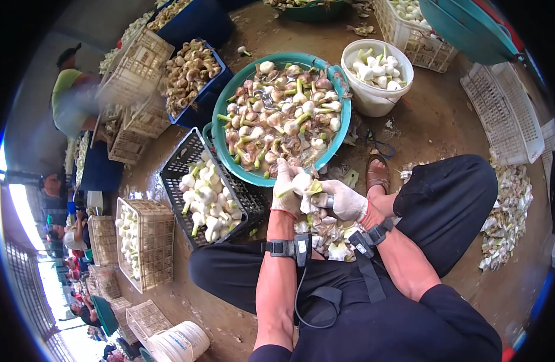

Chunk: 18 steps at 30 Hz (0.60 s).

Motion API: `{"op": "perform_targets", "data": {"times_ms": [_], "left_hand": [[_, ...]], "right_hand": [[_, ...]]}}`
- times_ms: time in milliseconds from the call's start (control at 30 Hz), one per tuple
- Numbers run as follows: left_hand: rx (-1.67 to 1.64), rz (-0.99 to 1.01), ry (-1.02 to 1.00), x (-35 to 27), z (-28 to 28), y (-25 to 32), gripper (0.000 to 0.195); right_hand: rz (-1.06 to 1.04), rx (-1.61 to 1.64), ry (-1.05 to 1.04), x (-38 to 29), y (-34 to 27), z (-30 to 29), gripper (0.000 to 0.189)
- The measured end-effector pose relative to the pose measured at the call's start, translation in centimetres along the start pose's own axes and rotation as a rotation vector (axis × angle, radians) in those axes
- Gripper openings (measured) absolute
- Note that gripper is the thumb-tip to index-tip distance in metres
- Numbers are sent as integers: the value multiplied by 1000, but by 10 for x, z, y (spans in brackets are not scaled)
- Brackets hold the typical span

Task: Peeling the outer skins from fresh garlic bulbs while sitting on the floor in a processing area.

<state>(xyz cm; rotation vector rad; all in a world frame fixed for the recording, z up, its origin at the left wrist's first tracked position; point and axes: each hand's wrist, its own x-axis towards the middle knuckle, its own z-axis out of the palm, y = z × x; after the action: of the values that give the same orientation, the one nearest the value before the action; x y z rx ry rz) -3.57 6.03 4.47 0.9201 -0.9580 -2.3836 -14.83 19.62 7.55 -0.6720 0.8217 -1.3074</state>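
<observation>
In a white work glove, my left hand [286, 192] holds a pale garlic bulb [301, 183] at the near rim of a teal plastic tub [219, 149]. My gloved right hand [347, 200] is closed around a small tool with a metal part [330, 201], mostly hidden by the fingers. Loose peel hangs between the two hands, just under the bulb. Many unpeeled garlic bulbs [277, 120] with cut stems lie in water in the tub. Between my legs is a heap of garlic skins [329, 235].
A black plastic crate [180, 185] of peeled bulbs stands left of the tub. Beyond the tub's right side is a white bucket [377, 102] with bulbs. A blue bin [209, 95] holds brown garlic. Peel [508, 217] covers floor at right. A person [71, 99] stands by stacked crates.
</observation>
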Motion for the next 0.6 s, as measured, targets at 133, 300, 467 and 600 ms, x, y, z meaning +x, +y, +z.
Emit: {"op": "perform_targets", "data": {"times_ms": [133,300,467,600], "left_hand": [[-9,68,232,-3,18,1,69],[122,445,411,-21,22,-13,57],[272,329,398,-21,28,-11,37],[117,190,393,-15,9,-9,23]], "right_hand": [[-58,320,66,3,9,-6,28],[-155,363,214,12,14,-18,29],[-134,-103,229,14,13,-17,28],[-102,-320,218,15,21,-18,20]]}}
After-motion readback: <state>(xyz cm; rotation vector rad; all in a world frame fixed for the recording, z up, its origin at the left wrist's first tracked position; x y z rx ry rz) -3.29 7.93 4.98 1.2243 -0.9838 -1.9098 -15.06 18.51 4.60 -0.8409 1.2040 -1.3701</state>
